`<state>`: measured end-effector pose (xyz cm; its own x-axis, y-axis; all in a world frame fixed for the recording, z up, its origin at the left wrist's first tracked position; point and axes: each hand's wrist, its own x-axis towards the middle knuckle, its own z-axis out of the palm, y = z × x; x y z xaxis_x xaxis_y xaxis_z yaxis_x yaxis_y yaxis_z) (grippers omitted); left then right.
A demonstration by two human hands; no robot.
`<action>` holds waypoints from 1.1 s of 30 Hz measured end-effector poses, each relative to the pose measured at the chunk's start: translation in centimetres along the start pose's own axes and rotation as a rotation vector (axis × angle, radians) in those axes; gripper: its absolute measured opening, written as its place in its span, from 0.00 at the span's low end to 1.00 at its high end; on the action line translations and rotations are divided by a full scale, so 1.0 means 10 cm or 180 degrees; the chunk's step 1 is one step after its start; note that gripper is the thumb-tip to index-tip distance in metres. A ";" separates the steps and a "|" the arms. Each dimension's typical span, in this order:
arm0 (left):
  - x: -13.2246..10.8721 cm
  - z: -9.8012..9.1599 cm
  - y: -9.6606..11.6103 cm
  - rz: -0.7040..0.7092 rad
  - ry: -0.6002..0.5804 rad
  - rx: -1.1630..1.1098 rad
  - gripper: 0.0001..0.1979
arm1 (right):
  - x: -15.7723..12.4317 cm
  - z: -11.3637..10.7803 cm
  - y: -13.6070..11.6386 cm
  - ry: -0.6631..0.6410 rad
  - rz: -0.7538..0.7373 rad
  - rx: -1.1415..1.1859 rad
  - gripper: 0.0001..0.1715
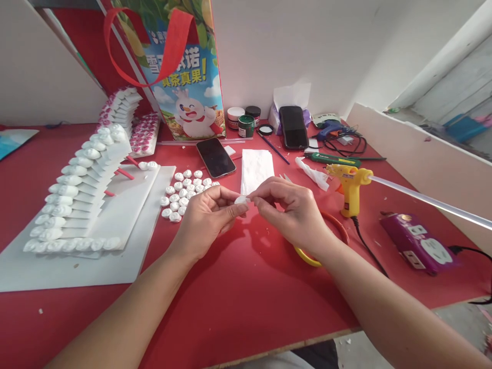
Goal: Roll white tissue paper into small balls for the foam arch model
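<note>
Over the middle of the red table [238, 307], my left hand [209, 218] pinches a small white paper rose [241, 200] between thumb and fingers. My right hand [294, 210] is closed at the rose's right edge, its thumb and forefinger pressed on the white paper there. Just left of my left hand lies a cluster of several white paper roses [182, 193]. Behind both hands is a stack of white paper strips [257, 166]. Beneath my right hand and wrist are scissors [307, 258] with yellow and orange handles, partly hidden.
At left, a stepped white model [77, 197] edged with roses stands on white boards [96, 274]. A hot glue gun [348, 189] and purple power strip [418, 243] are at right. Behind are phones [216, 158], paint jars [246, 125] and a tall printed bag [184, 92].
</note>
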<state>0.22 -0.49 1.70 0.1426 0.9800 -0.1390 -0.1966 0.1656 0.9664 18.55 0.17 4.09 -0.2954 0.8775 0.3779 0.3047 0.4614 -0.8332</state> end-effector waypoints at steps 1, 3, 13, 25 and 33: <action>0.00 0.00 0.00 0.0022 0.0022 0.0023 0.16 | 0.00 0.00 -0.01 -0.0023 0.0046 -0.0001 0.12; 0.00 0.00 0.00 0.0068 0.0064 0.0079 0.16 | -0.01 -0.01 -0.02 -0.0054 0.0128 -0.0006 0.13; -0.01 0.00 0.02 0.0127 0.0101 0.0160 0.13 | 0.00 0.00 -0.05 -0.0066 0.0048 0.0045 0.14; -0.05 0.04 0.08 0.0332 0.0200 0.0535 0.17 | -0.02 0.03 -0.05 -0.0039 0.0036 -0.0011 0.13; -0.08 0.04 0.06 0.0500 0.0282 0.0688 0.19 | -0.03 0.03 -0.06 -0.0056 0.0020 0.0042 0.14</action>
<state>0.41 -1.19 2.52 0.0396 0.9992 0.0070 0.0033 -0.0072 1.0000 18.15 -0.43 4.39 -0.3093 0.8779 0.3656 0.2946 0.4540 -0.8409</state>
